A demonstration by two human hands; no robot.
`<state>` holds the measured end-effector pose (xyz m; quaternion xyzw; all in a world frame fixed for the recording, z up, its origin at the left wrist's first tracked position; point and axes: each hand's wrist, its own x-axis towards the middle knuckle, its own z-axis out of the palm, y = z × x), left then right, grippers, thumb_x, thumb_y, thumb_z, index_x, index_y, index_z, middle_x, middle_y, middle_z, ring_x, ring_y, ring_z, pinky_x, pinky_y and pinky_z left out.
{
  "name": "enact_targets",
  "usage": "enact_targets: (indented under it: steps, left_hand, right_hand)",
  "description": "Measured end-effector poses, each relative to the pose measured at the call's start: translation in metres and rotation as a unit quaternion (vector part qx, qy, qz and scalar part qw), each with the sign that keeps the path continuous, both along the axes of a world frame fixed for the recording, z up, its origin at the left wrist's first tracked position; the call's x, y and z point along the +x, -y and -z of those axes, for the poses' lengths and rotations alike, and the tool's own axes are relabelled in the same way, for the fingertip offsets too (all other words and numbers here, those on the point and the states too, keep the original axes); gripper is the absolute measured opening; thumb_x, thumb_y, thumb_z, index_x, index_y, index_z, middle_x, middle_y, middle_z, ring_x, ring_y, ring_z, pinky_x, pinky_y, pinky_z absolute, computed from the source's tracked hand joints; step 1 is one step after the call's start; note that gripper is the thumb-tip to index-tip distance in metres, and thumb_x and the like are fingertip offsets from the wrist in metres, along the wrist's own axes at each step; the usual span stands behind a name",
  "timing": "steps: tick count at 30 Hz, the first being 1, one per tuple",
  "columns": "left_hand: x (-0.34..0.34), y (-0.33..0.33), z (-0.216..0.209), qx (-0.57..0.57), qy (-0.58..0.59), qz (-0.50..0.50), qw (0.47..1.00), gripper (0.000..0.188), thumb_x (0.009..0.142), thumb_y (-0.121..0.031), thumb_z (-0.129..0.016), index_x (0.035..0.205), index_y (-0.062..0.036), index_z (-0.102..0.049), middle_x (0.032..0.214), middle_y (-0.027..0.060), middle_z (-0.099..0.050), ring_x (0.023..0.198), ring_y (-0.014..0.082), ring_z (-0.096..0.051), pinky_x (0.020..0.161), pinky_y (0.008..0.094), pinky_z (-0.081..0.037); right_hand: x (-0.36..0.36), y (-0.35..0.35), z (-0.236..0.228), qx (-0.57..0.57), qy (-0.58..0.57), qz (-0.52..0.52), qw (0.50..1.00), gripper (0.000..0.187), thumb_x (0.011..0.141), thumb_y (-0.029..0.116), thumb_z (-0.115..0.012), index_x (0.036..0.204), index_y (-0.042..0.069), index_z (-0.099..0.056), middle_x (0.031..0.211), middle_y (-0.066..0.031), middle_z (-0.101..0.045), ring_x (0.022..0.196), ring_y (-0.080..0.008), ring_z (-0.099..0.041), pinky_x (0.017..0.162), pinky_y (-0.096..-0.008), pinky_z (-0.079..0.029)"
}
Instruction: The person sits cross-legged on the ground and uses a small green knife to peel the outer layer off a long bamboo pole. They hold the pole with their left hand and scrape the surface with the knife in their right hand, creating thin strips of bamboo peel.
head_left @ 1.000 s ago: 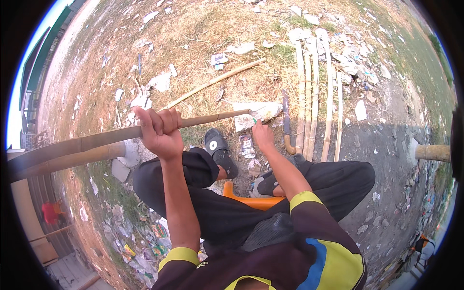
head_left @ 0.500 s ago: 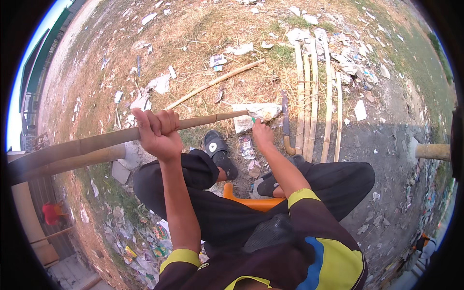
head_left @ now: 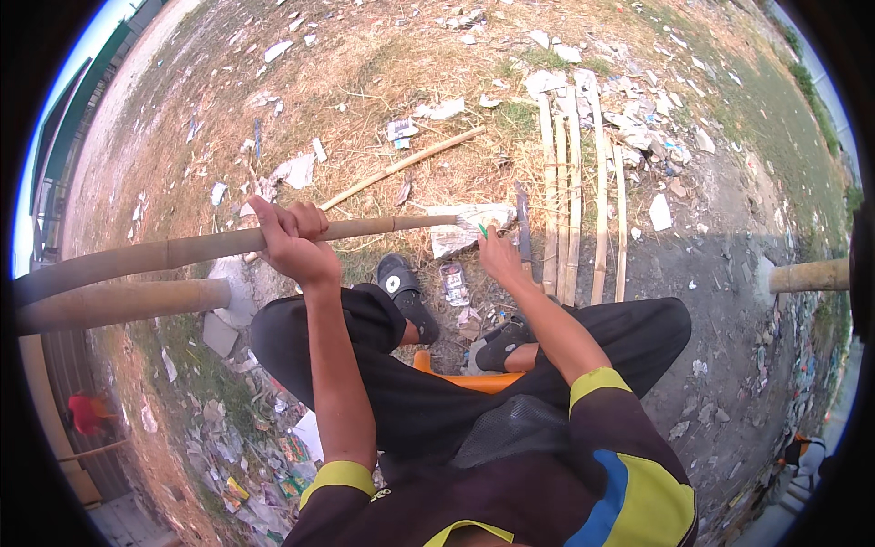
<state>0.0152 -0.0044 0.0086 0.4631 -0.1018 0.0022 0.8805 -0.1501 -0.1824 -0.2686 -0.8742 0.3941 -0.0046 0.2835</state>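
Bamboo strip (head_left: 210, 244) is poking out both sides of the left grip (head_left: 296, 244), curled tight round it; right grip (head_left: 499, 257) is pinching a green bit (head_left: 483, 231) near its tip.

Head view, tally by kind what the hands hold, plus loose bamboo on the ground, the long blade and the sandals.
Bamboo pole in left hand: 1
Green item in right hand: 1
Bamboo strips in a row: 5
Diagonal bamboo strip: 1
Long blade: 1
Sandals: 2
Total: 11
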Motion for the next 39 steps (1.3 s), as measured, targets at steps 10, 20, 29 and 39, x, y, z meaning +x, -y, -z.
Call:
enact_targets:
  steps: [10,20,29,39]
  left_hand:
    - [-0.004,-0.006,0.003,0.006,0.081,0.153,0.985,0.051,0.103,-0.040,-0.033,0.059,-0.0150,-0.023,0.047,-0.0043,-0.015,0.043,0.0091,-0.011,0.044,0.0293,-0.016]
    - [-0.005,-0.001,0.003,0.016,0.054,0.076,0.996,0.051,0.103,-0.040,-0.033,0.060,-0.0149,-0.023,0.049,-0.0043,-0.014,0.045,0.0092,-0.010,0.045,0.0295,-0.014]
    - [0.000,-0.007,0.008,0.014,0.185,0.349,0.919,0.052,0.101,-0.028,-0.037,0.054,-0.0123,-0.024,0.043,-0.0034,-0.017,0.039,0.0091,-0.012,0.040,0.0302,-0.015]
    - [0.006,-0.016,0.011,0.024,0.170,0.328,0.929,0.050,0.102,-0.026,-0.033,0.055,-0.0150,-0.023,0.043,-0.0036,-0.017,0.039,0.0103,-0.012,0.042,0.0303,-0.017]
  right_hand:
    - [0.036,-0.024,0.026,0.017,-0.061,-0.028,0.998,0.026,0.097,0.026,-0.040,0.111,0.005,-0.046,0.084,-0.0243,-0.066,0.081,-0.0435,-0.066,0.065,-0.0534,-0.053]
    - [0.002,0.002,0.042,-0.095,-0.113,-0.041,0.988,0.020,0.096,0.024,-0.044,0.108,0.008,-0.047,0.079,-0.0203,-0.067,0.071,-0.0355,-0.067,0.057,-0.0505,-0.053]
    - [0.006,-0.049,-0.060,0.106,0.166,-0.001,0.980,0.029,0.097,0.030,-0.042,0.098,0.002,-0.048,0.066,-0.0260,-0.060,0.070,-0.0472,-0.060,0.066,-0.0576,-0.044]
    - [0.016,-0.089,-0.151,0.022,0.123,-0.065,0.990,0.023,0.096,0.027,-0.044,0.101,0.005,-0.049,0.063,-0.0234,-0.062,0.062,-0.0423,-0.064,0.056,-0.0520,-0.051]
